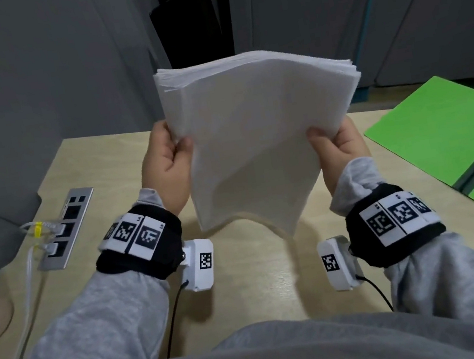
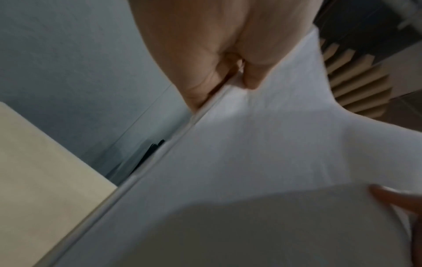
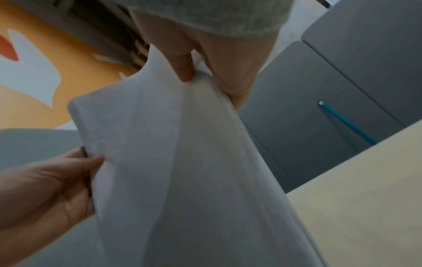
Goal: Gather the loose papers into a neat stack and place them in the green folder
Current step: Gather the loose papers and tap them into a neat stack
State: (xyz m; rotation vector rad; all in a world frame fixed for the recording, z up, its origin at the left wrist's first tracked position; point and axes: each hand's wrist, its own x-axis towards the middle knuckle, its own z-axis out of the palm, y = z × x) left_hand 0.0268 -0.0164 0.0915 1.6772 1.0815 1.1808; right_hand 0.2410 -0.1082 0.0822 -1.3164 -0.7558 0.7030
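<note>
Nearby, green folder (image 1: pixel 443 130), socket strip (image 1: pixel 66 228)

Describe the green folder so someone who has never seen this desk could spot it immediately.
Start at the pale wooden desk and look to its far right edge, beyond the right hand. The green folder lies flat and open there. It is the only bright green thing in view, unlike the white paper stack held by both hands.

The paper stack (image 1: pixel 256 133) is above the desk (image 1: pixel 260 283) between both hands, the folder (image 1: pixel 443 130) lying to its right.
</note>
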